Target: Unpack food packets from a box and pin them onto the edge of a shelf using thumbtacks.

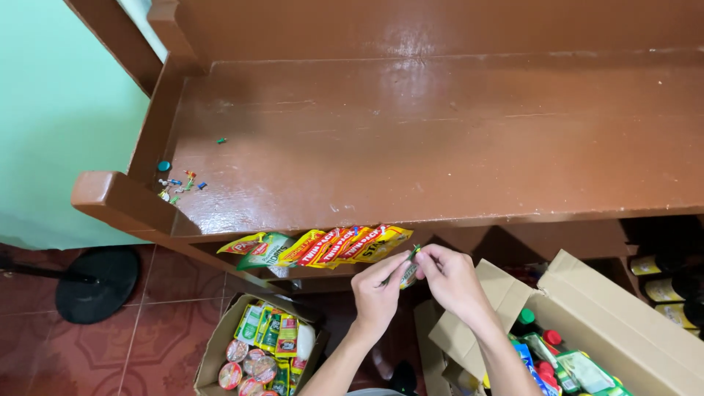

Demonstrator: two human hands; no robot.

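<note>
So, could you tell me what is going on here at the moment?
A person stands at a brown wooden shelf. The left hand and right hand together pinch a small sachet below the shelf's front edge, where a row of yellow and red sachets hangs. Coloured pushpins lie on the shelf's left end. Two open cardboard boxes of packaged goods sit below.

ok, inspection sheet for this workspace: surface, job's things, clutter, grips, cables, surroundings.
Surface: brown wooden shelf, glossy, scuffed.
Job's things: small sachet pinched between both hands; row of red, yellow and green sachets hanging along the shelf's front edge.
Clutter: coloured pushpins at the shelf's left corner, one stray pin apart.
Grips: left hand and right hand both closed on the small sachet.
Cables: nothing seen.
Surroundings: open cardboard box of packets and cups lower left; larger cardboard box of bottles right; black round stand base on the red tiled floor.
</note>
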